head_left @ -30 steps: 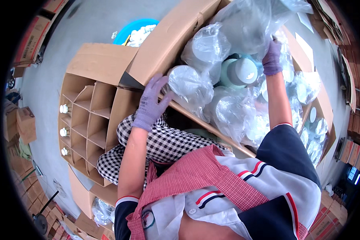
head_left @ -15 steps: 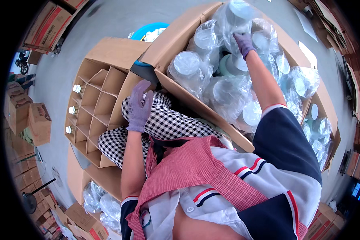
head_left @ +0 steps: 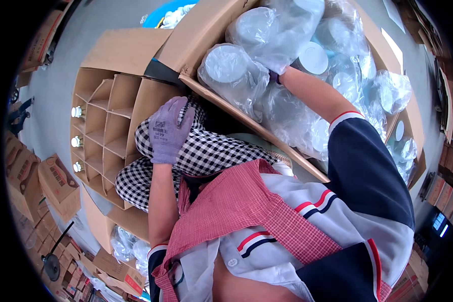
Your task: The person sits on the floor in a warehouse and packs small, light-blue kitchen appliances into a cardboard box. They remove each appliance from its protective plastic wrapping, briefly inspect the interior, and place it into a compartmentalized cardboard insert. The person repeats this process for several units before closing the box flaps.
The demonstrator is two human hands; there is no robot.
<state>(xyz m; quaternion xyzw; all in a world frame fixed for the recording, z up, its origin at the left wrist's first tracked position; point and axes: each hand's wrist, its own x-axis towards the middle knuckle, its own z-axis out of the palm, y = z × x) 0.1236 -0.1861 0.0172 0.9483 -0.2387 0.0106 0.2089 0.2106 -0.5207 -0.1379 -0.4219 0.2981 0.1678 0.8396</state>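
Observation:
My left hand (head_left: 169, 132), in a purple-grey knit glove, lies on my knee in black-and-white checked trousers (head_left: 221, 151). Its fingers are stretched out and it holds nothing. My right hand (head_left: 274, 77) reaches into a large open cardboard box (head_left: 186, 40); only a bit of dark glove at the wrist shows, and clear plastic wrapping hides the fingers. Around it are round clear containers in plastic bags, among them a wrapped container (head_left: 226, 64) left of the hand and a pale round one (head_left: 313, 58) to its right.
On the left stands a divided carton (head_left: 105, 121) with several white-capped bottles (head_left: 77, 141) along its left side. A blue tub (head_left: 158, 15) with white items sits beyond. Closed cartons (head_left: 59, 183) stand at the far left; plastic-wrapped pieces (head_left: 128, 246) lie in a box below.
My right hand has moved nearer and left, down between the wrapped containers, from the box's far part. My left hand has lowered onto my knee. The view has shifted slightly.

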